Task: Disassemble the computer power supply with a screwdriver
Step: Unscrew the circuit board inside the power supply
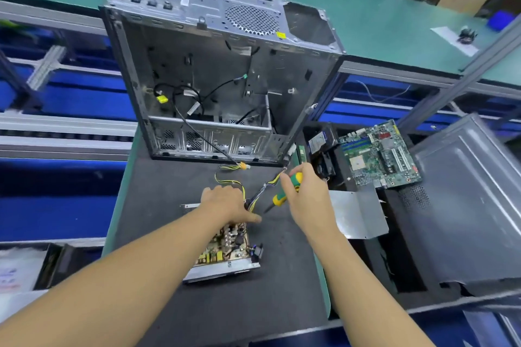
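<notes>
The supply (225, 248) lies mid-mat (169, 177). The left hand (225, 203) rests on its far end, fingers hidden, so its grip cannot be told. The right hand (306, 194) grips the screwdriver (279, 199), tip just beside the left thumb.

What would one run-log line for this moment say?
left hand: rests on supply | right hand: grips screwdriver, tip near wires | supply: board exposed

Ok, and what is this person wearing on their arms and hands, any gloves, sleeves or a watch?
Nothing shows. The left hand and right hand are bare, without gloves or visible rings. The left forearm and right forearm are uncovered to the frame's edge: no sleeve, watch or wristband.
</notes>
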`<state>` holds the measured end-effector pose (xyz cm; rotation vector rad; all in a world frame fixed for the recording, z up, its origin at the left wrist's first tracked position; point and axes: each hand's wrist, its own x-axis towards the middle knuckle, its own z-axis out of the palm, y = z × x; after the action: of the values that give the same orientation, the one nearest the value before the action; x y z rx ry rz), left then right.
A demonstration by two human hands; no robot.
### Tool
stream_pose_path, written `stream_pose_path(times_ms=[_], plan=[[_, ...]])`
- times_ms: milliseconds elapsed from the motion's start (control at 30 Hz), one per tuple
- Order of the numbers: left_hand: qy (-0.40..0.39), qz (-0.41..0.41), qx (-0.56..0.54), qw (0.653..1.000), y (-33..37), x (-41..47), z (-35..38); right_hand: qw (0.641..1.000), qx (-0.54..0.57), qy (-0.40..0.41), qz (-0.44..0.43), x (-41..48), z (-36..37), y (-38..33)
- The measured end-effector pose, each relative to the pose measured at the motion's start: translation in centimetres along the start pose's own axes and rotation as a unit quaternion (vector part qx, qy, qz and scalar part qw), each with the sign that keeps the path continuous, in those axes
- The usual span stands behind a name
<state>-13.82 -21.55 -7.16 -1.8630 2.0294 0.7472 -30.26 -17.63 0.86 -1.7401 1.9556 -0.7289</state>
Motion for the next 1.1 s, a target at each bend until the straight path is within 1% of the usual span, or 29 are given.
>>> stream_pose_path(times_ms=[100,233,300,367,400,467,567,633,733,767,800,867,900,967,1033,1100], plan=[[0.042,0.016,-0.024,0.999,1.7,0.6,0.6,1.000,0.020,-0.012,0.011,0.4,-0.1,1.2],[0.084,0.064,0.003,0.994,2.8,0.7,1.1,0.998,0.050,-0.001,0.030,1.3,-0.6,3.1],[0.105,0.113,0.054,0.987,3.0,0.7,1.1,0.997,0.064,-0.004,0.036,1.9,-0.7,3.7],[0.132,0.197,0.149,0.960,3.1,0.5,1.2,0.996,0.077,-0.002,0.037,2.4,-0.6,4.1],[0.143,0.235,0.176,0.945,3.0,0.5,1.4,0.996,0.081,0.000,0.038,2.6,-0.7,4.4],[0.165,0.275,0.155,0.934,2.6,0.2,1.9,0.996,0.082,0.006,0.045,3.0,-1.1,5.2],[0.196,0.309,0.106,0.925,1.7,-0.1,2.7,0.998,0.045,0.024,0.047,3.6,-1.9,6.2],[0.185,0.329,0.101,0.920,1.7,-0.3,2.6,0.997,0.029,0.060,0.046,3.7,-2.7,6.3],[0.142,0.359,0.111,0.916,1.8,-0.7,1.6,0.981,0.078,0.171,0.040,4.1,-4.5,5.1],[0.147,0.375,0.131,0.906,1.7,-1.0,1.5,0.974,0.098,0.204,0.021,4.2,-5.1,4.5],[0.173,0.394,0.165,0.888,1.6,-1.3,1.7,0.966,0.112,0.231,-0.008,4.3,-5.5,3.8],[0.241,0.402,0.235,0.851,1.2,-2.0,2.8,0.952,0.128,0.271,-0.070,4.3,-6.1,2.2],[0.266,0.391,0.244,0.847,1.3,-2.4,3.4,0.943,0.136,0.288,-0.094,4.3,-6.2,1.5],[0.285,0.372,0.237,0.851,1.5,-3.2,4.6,0.931,0.146,0.313,-0.121,4.4,-5.9,0.6],[0.282,0.360,0.236,0.858,1.6,-3.9,5.4,0.940,0.143,0.285,-0.121,4.4,-4.9,0.0],[0.273,0.358,0.221,0.866,1.4,-4.2,5.8,0.960,0.123,0.225,-0.112,4.0,-3.5,-0.2]])
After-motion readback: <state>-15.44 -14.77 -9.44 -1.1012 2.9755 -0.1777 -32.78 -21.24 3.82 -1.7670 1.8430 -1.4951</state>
